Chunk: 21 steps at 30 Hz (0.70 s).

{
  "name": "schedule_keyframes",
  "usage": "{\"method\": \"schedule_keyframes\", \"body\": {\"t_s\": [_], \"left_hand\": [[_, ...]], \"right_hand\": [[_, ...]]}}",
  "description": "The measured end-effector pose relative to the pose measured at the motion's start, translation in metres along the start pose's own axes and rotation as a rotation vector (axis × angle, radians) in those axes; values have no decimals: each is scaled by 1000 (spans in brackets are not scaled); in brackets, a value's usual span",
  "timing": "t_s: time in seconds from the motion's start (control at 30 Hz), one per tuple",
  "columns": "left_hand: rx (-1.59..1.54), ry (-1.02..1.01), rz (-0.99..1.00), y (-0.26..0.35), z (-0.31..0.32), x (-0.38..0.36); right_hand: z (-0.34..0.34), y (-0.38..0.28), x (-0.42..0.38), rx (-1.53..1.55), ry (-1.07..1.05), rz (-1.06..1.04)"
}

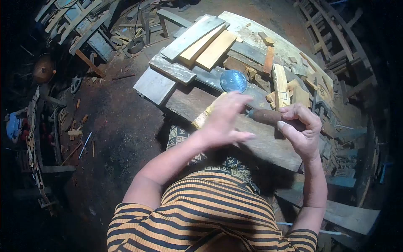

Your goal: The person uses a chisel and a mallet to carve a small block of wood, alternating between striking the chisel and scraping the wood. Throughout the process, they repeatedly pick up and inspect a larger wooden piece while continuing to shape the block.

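"Where's the brown handle point(267, 117)?"
"Right hand point(305, 126), pinched between thumb and fingers; narrow end point(251, 113) points away from them, toward the left hand point(226, 115)."
"Left?"
"Blurred; thumb spread from fingers. Yellowish wood point(203, 118) beside them, contact unclear."
"Handling?"
"Probably stiff, lightish, not slippery. Grip the thick body, under the right fingers."

The person's right hand point(301, 126) is gripping a brown handle point(266, 117), whose grey end is pointing left. The blurred left hand point(226, 119) is stretching its thumb and fingers apart beside a yellowish piece point(203, 117). Beyond it, a round blue object point(233, 80) is lying between stacked boards point(193, 38) at left and wood scraps point(282, 86) at right.
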<state>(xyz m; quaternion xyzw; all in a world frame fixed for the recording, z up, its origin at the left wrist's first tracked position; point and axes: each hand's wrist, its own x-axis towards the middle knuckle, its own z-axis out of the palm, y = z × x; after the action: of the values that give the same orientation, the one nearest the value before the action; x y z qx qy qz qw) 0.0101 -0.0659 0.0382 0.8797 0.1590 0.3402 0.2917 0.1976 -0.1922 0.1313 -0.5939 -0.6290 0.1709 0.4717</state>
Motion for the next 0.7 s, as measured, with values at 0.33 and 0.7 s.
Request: {"method": "schedule_keyframes", "body": {"t_s": [0.33, 0.7], "left_hand": [[-157, 31, 74, 24, 51, 53], [-86, -29, -6, 23, 62, 59]], "right_hand": [[-20, 21, -3, 413, -21, 258], [18, 141, -23, -777, 14, 534]]}}
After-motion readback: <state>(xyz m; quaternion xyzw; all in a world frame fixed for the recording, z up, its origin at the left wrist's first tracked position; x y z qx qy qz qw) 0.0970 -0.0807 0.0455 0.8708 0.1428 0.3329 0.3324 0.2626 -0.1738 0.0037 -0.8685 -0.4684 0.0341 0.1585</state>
